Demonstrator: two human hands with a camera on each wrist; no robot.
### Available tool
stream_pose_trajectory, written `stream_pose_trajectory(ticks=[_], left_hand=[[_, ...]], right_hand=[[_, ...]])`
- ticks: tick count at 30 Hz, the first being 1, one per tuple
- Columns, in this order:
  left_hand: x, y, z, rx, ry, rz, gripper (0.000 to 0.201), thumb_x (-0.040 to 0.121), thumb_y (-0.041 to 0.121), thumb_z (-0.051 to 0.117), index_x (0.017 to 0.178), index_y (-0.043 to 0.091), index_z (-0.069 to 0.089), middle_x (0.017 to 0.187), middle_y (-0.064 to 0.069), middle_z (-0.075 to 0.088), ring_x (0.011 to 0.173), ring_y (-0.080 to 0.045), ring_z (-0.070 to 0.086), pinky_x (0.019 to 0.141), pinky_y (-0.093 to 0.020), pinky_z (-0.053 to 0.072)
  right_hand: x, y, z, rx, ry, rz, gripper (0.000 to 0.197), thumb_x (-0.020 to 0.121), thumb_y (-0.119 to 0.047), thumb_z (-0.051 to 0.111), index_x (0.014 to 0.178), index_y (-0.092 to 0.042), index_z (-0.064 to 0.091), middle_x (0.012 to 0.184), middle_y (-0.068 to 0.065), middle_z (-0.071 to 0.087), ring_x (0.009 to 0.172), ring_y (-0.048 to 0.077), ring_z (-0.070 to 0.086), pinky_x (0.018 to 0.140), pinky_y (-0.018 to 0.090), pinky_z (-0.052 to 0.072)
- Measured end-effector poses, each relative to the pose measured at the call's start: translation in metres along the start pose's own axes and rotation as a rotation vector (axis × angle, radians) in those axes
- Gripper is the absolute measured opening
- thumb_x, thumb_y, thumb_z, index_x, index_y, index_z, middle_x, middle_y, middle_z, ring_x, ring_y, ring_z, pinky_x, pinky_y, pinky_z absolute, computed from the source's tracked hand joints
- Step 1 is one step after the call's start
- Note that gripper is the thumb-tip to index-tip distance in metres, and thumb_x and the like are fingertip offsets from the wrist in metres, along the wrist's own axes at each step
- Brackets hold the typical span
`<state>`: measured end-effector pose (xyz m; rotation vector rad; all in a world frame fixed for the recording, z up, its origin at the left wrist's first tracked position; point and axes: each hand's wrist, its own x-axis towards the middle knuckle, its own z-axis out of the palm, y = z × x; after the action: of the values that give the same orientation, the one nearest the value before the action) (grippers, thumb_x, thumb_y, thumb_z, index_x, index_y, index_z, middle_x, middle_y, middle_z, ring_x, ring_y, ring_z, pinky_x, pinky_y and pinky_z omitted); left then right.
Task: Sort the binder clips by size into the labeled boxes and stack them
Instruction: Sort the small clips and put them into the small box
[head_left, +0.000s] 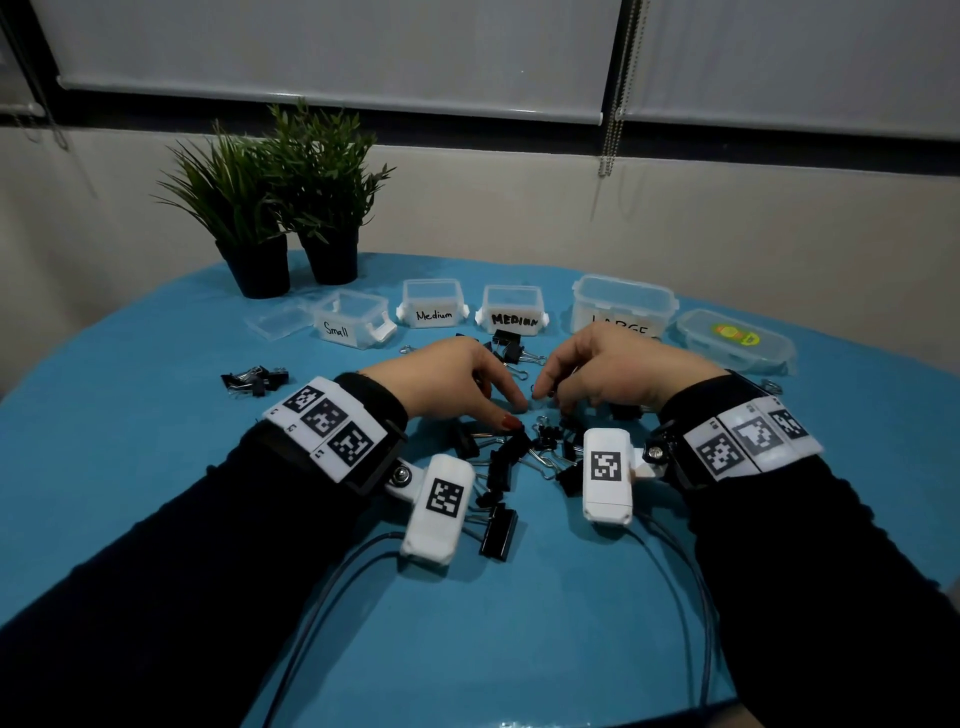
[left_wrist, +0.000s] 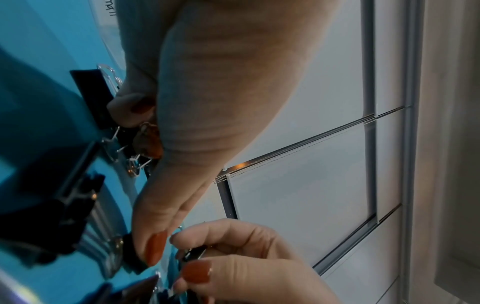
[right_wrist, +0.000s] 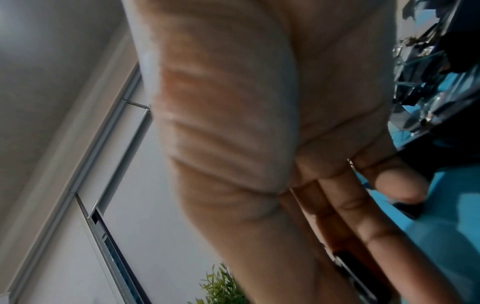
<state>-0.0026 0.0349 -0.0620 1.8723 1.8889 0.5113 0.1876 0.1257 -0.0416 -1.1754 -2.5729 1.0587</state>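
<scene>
Round table (head_left: 156, 467) with a bright blue top, pushed up near a plain beige wall (head_left: 519, 208). Above the wall there's a dark window frame, mostly covered by two white roller blinds (head_left: 337, 52), one on each side of a dark vertical bar at about 1 o'clock. Beaded pull chains (head_left: 615, 104) hang down by that bar. At the table's 11 o'clock edge sit two fake green plants in black pots (head_left: 291, 260), side by side and touching. Lighting's pretty dim and cool overall, no harsh shadows.
</scene>
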Motion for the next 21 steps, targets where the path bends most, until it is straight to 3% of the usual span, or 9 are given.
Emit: stream_pose_trajectory(ticks=[2, 5, 9, 12, 14, 17, 19, 21], left_hand=[[0.0, 0.0, 0.0, -0.002, 0.006, -0.021, 0.021, 0.073, 0.041, 0.087, 0.091, 0.038, 0.079, 0.073, 0.012, 0.055, 0.064, -0.006, 0.049, 0.063, -0.024, 0.04], [0.001, -0.001, 0.001, 0.011, 0.011, -0.068, 0.02, 0.072, 0.042, 0.088, 0.087, 0.033, 0.076, 0.077, 0.012, 0.056, 0.068, -0.006, 0.051, 0.065, -0.024, 0.04], [-0.001, -0.001, -0.001, 0.021, -0.004, -0.097, 0.026, 0.072, 0.045, 0.086, 0.085, 0.027, 0.075, 0.078, 0.01, 0.064, 0.071, -0.008, 0.056, 0.065, -0.024, 0.044], [0.0, 0.0, 0.0, 0.044, -0.02, -0.095, 0.026, 0.074, 0.046, 0.084, 0.085, 0.024, 0.075, 0.075, 0.013, 0.065, 0.069, -0.005, 0.057, 0.064, -0.022, 0.043], [0.0, 0.001, 0.001, 0.097, -0.042, -0.096, 0.026, 0.077, 0.048, 0.082, 0.083, 0.025, 0.074, 0.073, 0.013, 0.064, 0.07, -0.006, 0.056, 0.063, -0.022, 0.041], [-0.001, 0.003, 0.0, 0.154, -0.069, -0.082, 0.026, 0.081, 0.051, 0.077, 0.081, 0.026, 0.07, 0.075, 0.012, 0.063, 0.07, -0.006, 0.054, 0.063, -0.024, 0.04], [-0.003, 0.008, 0.0, 0.174, -0.047, -0.075, 0.026, 0.089, 0.05, 0.068, 0.083, 0.025, 0.064, 0.082, 0.008, 0.064, 0.073, -0.009, 0.055, 0.065, -0.027, 0.042], [-0.002, 0.01, 0.0, 0.032, 0.01, -0.102, 0.027, 0.097, 0.046, 0.059, 0.087, 0.021, 0.059, 0.089, 0.003, 0.068, 0.075, -0.015, 0.056, 0.069, -0.029, 0.045]], right_hand=[[-0.001, -0.001, 0.0, -0.009, -0.029, -0.007, 0.017, 0.074, -0.015, 0.086, 0.09, -0.02, 0.081, 0.072, -0.003, 0.075, 0.054, 0.002, 0.062, 0.054, 0.019, 0.05], [0.0, 0.001, -0.001, -0.08, -0.07, -0.007, 0.03, 0.062, -0.032, 0.094, 0.089, -0.031, 0.081, 0.082, -0.009, 0.077, 0.084, 0.011, 0.07, 0.088, 0.036, 0.056], [0.004, 0.002, 0.002, -0.121, -0.087, -0.021, 0.022, 0.068, -0.028, 0.091, 0.087, -0.031, 0.081, 0.086, -0.008, 0.078, 0.095, 0.024, 0.071, 0.098, 0.046, 0.054], [0.005, 0.003, 0.005, -0.109, -0.076, -0.042, 0.014, 0.074, -0.018, 0.088, 0.085, -0.023, 0.079, 0.086, -0.005, 0.079, 0.085, 0.012, 0.073, 0.093, 0.033, 0.055], [0.006, 0.002, 0.007, -0.06, -0.027, -0.059, 0.014, 0.076, -0.013, 0.086, 0.087, -0.018, 0.079, 0.083, -0.003, 0.078, 0.074, 0.005, 0.07, 0.08, 0.024, 0.055], [0.006, -0.002, 0.01, 0.032, 0.055, -0.1, 0.013, 0.079, -0.007, 0.083, 0.09, -0.009, 0.077, 0.081, 0.004, 0.076, 0.054, -0.003, 0.06, 0.055, 0.012, 0.046], [0.007, -0.004, 0.012, 0.08, 0.087, -0.145, 0.014, 0.078, -0.004, 0.083, 0.089, -0.008, 0.075, 0.08, 0.009, 0.073, 0.055, 0.0, 0.056, 0.056, 0.013, 0.044], [0.008, -0.007, 0.015, 0.157, 0.102, -0.186, 0.02, 0.077, 0.0, 0.082, 0.091, -0.007, 0.072, 0.081, 0.016, 0.071, 0.065, 0.009, 0.058, 0.063, 0.019, 0.047]])
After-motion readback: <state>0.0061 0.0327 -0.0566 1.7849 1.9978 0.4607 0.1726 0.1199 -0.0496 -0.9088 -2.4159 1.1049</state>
